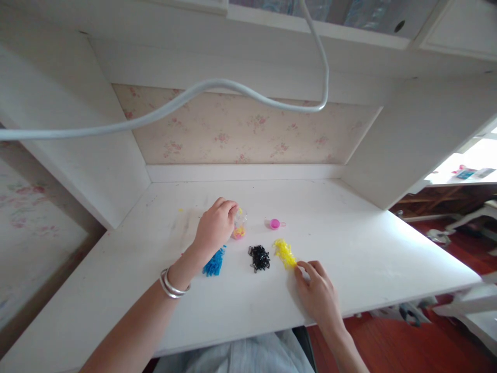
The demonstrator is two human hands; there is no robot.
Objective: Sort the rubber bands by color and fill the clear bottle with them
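My left hand (217,223), with silver bangles at the wrist, has its fingers closed at the side of a small clear container (239,224) that holds yellow and pink pieces. Below that hand lies a pile of blue pieces (213,263), partly covered by my wrist. My right hand (316,290) rests on the desk, thumb and forefinger pressed at the lower edge of a yellow pile (285,254); anything between them is too small to tell. Between the hands is a black pile (259,258). A pink round cap (275,224) lies behind the yellow pile.
The white desk (248,305) has raised side panels and a back ledge (248,172). A white cable (217,85) hangs across the upper view. A tiny yellow piece (180,210) lies at the back left. My lap is at the front edge.
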